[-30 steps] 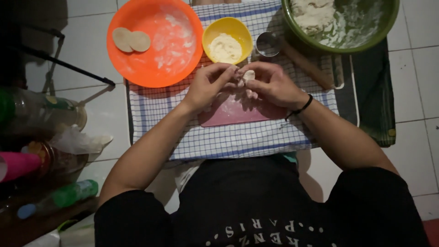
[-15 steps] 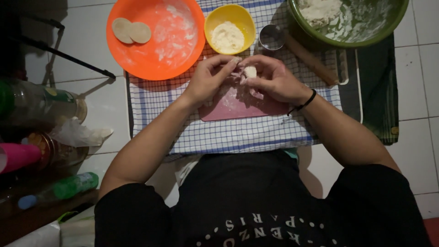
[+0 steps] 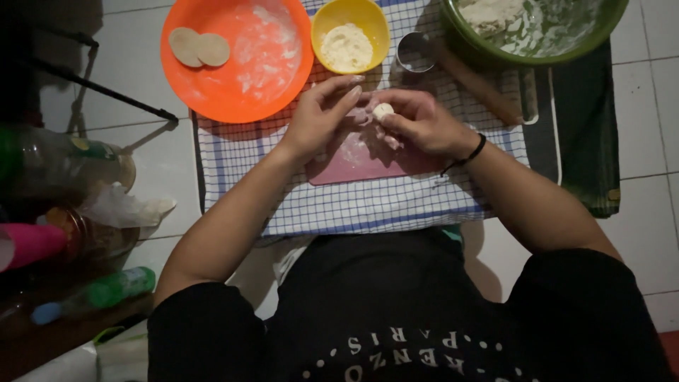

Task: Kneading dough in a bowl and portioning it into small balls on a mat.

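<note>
Dough, a small pale lump of it, sits pinched between the fingertips of the person's right hand, held just above a pink rectangular cutting board dusted with flour. That right hand is curled around the lump, a thin black band on its wrist. The left hand is close beside it, fingers stretched out loosely toward the lump, though whether its tips actually touch the dough I cannot tell. The board lies on a blue-and-white checked cloth spread over the pale tiled floor. Beyond the hands stands a small yellow plastic bowl of white flour, and to its left a wide orange plastic bowl holding two flat round dough discs. A short metal ring cutter, a wooden rolling pin and a large green bowl smeared with flour are further right.
</note>
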